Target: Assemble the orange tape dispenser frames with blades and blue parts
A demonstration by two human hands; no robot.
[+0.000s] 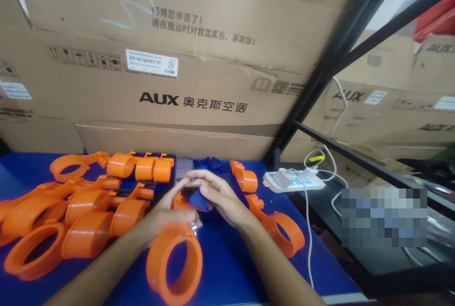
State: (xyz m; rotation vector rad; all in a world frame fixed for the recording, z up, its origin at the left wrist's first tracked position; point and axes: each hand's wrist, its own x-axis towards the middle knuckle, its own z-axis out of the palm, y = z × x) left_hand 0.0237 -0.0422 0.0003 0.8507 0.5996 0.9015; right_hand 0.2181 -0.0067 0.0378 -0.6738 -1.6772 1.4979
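Note:
My left hand [166, 212] is closed around the narrow end of an orange plastic ring holder [155, 268], whose ring hangs below the fingers toward me. My right hand [224, 202] pinches a small dark blue piece [198, 200] against the top of that holder. A black part sits beside the blue piece, partly covered by the fingers. Something small and shiny [194, 229] shows under my left fingertips; I cannot make out what it is. Just behind the hands lies a phone [184, 166] with its screen lit.
Several more orange ring holders [87, 232] crowd the left of the blue table [220, 268]. Others [284, 232] lie on the right. Small dark blue pieces [213, 164] are at the back. A white power strip [295, 180] trails cables near a black frame post [313, 85]. Large cardboard boxes [199, 78] stand behind.

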